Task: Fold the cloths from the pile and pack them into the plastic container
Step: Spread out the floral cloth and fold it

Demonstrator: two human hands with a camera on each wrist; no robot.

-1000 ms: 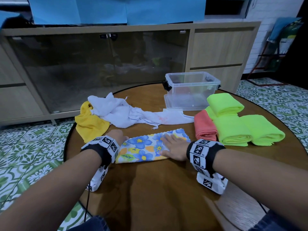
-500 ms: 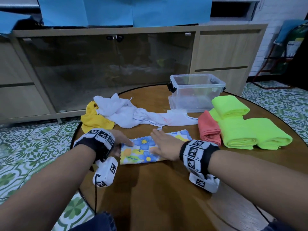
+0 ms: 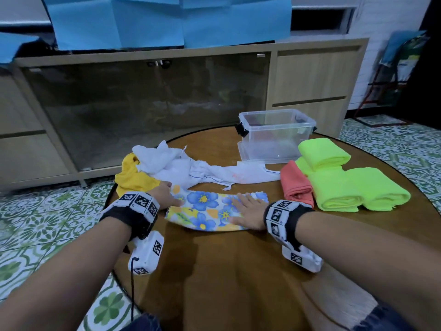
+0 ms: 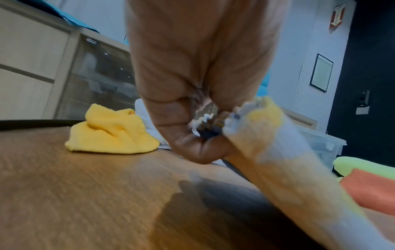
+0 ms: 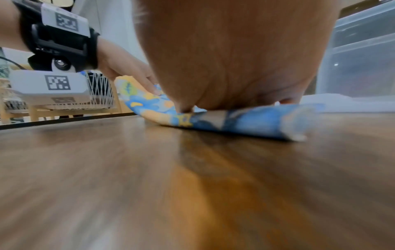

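Observation:
A folded floral cloth lies as a strip on the round wooden table. My left hand pinches its left end; in the left wrist view the fingers curl round the frilly edge, which is raised a little off the wood. My right hand lies flat with straight fingers on the cloth's right part. The pile behind holds a crumpled white cloth and a yellow cloth. A clear plastic container stands at the back right with no lid on it.
Right of the floral cloth lie folded neon green cloths and a folded coral cloth. A wooden cabinet with glass doors stands behind the table. Patterned floor tiles surround it. The near half of the table is bare wood.
My right hand has slid from the cloth's middle back toward its right end. My left hand now pinches the left end and has raised it slightly.

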